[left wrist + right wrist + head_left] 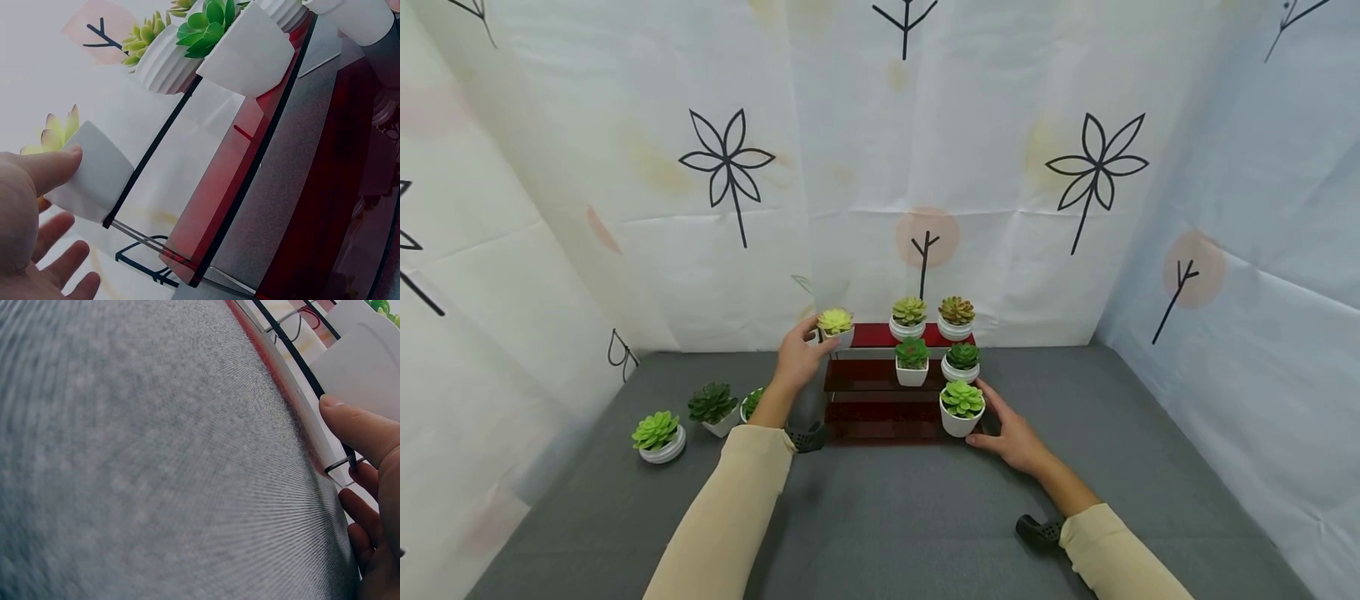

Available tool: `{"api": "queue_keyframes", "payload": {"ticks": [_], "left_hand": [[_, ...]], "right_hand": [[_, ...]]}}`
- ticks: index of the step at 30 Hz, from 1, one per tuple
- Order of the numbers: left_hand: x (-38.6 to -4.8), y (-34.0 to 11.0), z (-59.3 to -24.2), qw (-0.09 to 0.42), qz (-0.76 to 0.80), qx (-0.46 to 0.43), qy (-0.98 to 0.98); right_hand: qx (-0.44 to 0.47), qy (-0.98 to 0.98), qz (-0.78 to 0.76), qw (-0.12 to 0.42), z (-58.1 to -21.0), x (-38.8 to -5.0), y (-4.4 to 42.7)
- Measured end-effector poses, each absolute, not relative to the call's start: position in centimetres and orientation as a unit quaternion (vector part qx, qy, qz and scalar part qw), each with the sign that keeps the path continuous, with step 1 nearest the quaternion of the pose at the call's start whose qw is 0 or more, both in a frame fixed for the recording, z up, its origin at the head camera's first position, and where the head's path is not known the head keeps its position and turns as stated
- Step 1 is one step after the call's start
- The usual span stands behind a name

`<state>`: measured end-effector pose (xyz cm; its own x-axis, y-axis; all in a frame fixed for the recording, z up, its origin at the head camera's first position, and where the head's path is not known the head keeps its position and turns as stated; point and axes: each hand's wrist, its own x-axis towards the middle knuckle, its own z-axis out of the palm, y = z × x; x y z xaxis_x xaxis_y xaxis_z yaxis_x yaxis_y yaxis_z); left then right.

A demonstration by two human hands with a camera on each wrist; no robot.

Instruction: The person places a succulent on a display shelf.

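Observation:
A dark red tiered shelf stands on the grey table. At the left end of its top tier, my left hand grips a yellow-green succulent in a white pot, the thumb lying on the pot's side. At the lowest tier's right end, my right hand holds a bright green succulent in a white pot. In the right wrist view that thumb lies against the pot, and the other fingers curl beside the shelf's end, partly hidden.
Two potted succulents sit on the top tier, two more on the middle tier. Left on the table are a light green one, a dark green one and another partly behind my left arm. Patterned white cloth surrounds the table.

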<state>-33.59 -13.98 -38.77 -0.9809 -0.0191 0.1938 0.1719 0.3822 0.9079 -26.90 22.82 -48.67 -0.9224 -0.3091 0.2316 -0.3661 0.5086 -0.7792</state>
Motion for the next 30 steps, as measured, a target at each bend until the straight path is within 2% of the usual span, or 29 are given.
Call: {"api": "queue_keyframes", "payload": {"ticks": [7,21,30], "left_hand": [[-33.8,-13.7,-39.2,0.073,-0.555,-0.054,-0.827],[-33.3,-13.1,-40.8,0.170,-0.579,-0.027,-0.797],[-33.5,-12.6,-41.0,0.197,-0.561,-0.011,-0.804]], "right_hand": [[0.189,-0.866,0.463,0.028,-48.8,-26.8,22.8],[0.189,-0.865,0.464,0.031,-48.8,-26.6,22.8],[0.197,-0.866,0.458,0.041,-48.7,-26.8,22.8]]}}
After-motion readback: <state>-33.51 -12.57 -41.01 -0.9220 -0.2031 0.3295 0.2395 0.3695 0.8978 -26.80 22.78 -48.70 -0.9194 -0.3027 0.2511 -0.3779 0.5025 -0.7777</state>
